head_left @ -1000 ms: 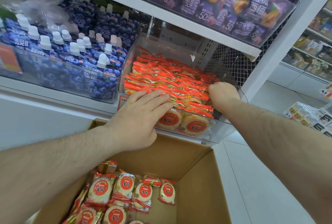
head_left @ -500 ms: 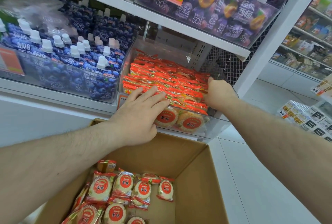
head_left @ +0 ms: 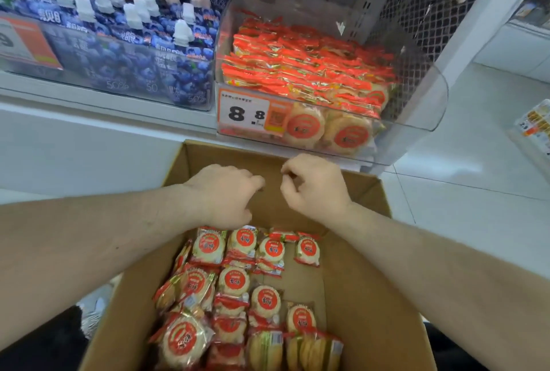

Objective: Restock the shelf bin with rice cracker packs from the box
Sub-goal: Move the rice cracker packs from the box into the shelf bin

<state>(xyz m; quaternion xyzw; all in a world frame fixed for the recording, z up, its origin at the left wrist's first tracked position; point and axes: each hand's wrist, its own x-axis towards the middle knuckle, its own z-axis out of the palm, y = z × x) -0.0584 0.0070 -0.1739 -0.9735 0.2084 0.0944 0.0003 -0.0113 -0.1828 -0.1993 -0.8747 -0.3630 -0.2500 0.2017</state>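
Observation:
The clear plastic shelf bin [head_left: 428, 102] holds tight rows of red-edged rice cracker packs [head_left: 306, 66], and two round packs show through its front. Below it stands the open cardboard box [head_left: 360, 281] with several rice cracker packs [head_left: 235, 281] lying loose on its left and middle floor. My left hand [head_left: 226, 192] and my right hand [head_left: 315, 186] hover side by side over the box's far end, below the bin. The fingers of both hands are loosely curled and hold nothing. Neither hand touches a pack.
An orange price tag [head_left: 250, 114] reading 8.8 sits on the bin's front left. Blue spouted pouches [head_left: 119, 43] fill the bin to the left. White floor tiles [head_left: 476, 192] lie to the right, and more packaged goods [head_left: 535, 123] lie at the far right edge.
Both hands have left the packs in the bin and come down over the box. The view has tipped downward, showing more of the box.

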